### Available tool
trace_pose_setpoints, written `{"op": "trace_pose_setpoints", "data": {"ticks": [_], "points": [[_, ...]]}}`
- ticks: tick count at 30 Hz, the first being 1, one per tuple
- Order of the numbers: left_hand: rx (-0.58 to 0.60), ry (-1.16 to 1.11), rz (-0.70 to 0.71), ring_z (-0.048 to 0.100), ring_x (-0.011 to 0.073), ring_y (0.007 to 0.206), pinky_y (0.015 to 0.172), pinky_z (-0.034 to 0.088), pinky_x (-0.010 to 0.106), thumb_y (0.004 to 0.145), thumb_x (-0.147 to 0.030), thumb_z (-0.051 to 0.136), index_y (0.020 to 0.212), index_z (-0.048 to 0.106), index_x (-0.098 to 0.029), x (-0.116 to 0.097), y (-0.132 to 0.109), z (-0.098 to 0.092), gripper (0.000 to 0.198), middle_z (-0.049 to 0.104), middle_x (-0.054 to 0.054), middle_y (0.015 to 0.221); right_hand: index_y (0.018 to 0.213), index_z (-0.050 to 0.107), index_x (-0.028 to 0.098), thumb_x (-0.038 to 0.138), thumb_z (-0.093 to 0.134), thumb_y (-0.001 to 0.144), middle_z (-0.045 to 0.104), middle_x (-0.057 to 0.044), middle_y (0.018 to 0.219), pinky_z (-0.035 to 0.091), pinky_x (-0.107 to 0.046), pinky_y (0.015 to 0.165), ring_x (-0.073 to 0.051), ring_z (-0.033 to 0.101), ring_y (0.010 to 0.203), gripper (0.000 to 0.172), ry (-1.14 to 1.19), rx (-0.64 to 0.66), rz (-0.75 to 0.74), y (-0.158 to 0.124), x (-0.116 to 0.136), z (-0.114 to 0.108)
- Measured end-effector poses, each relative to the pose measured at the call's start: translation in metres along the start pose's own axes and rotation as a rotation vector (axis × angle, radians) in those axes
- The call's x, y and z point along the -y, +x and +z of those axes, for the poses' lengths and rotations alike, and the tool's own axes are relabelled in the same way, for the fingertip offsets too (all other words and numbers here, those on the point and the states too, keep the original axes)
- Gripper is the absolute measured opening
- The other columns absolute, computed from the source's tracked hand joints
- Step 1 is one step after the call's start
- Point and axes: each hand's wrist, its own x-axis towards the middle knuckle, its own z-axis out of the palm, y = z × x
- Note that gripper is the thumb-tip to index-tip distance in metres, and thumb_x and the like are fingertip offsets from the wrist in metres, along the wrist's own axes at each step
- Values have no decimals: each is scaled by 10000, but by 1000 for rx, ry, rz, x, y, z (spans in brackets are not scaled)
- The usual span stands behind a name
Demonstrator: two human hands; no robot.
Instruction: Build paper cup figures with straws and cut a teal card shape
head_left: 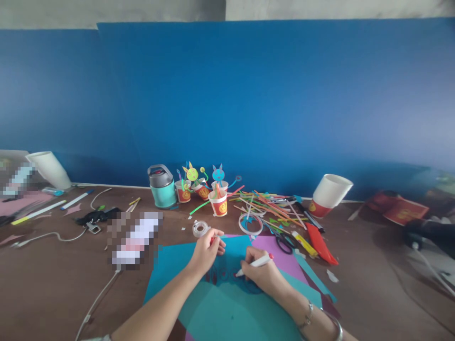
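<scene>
My right hand grips a white marker with a red end. Its tip touches a sheet of teal paper, beside small circles and shapes drawn in dark and red lines. My left hand is closed over the paper's upper part, fingers curled round a small red piece that looks like the marker's cap. Purple paper lies partly under the teal sheets. Just beyond my left hand is a roll of clear tape.
Behind stand paper cups with straw-and-paper figures and a teal flask. Straws, scissors, a tape ring and a red packet lie to the right. A blurred phone with a cable lies left.
</scene>
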Motion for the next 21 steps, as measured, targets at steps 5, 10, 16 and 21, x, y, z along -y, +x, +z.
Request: {"op": "trace_pose_setpoints", "data": {"ticks": [5, 10, 16, 21], "points": [[-2, -2, 5, 650, 128, 603, 592, 554, 253, 840, -256, 484, 962, 582, -136, 0, 0, -1, 197, 649, 18, 703, 555, 396, 219, 224, 490, 650, 517, 58, 416, 226, -171, 344, -62, 369, 353, 133, 25, 11, -12, -2, 3, -2], [3, -9, 7, 650, 127, 599, 589, 553, 251, 841, -274, 495, 958, 581, -138, 1, 0, -1, 199, 651, 18, 703, 554, 409, 219, 235, 483, 647, 537, 48, 397, 241, -174, 347, -69, 370, 342, 120, 74, 20, 1, -1, 5, -5], [3, -18, 10, 654, 128, 599, 589, 554, 251, 843, -290, 502, 957, 581, -137, 2, 0, -1, 207, 650, 14, 697, 559, 408, 220, 247, 483, 654, 545, 41, 400, 238, -177, 362, -73, 383, 356, 123, 78, -50, 5, 0, 7, -5], [3, -25, 11, 653, 125, 600, 588, 553, 246, 836, -302, 522, 954, 588, -141, 1, 0, -1, 210, 651, 9, 697, 553, 406, 219, 232, 494, 656, 531, 48, 399, 232, -181, 358, -71, 371, 357, 137, 10, -59, 9, -1, 6, -2]]}}
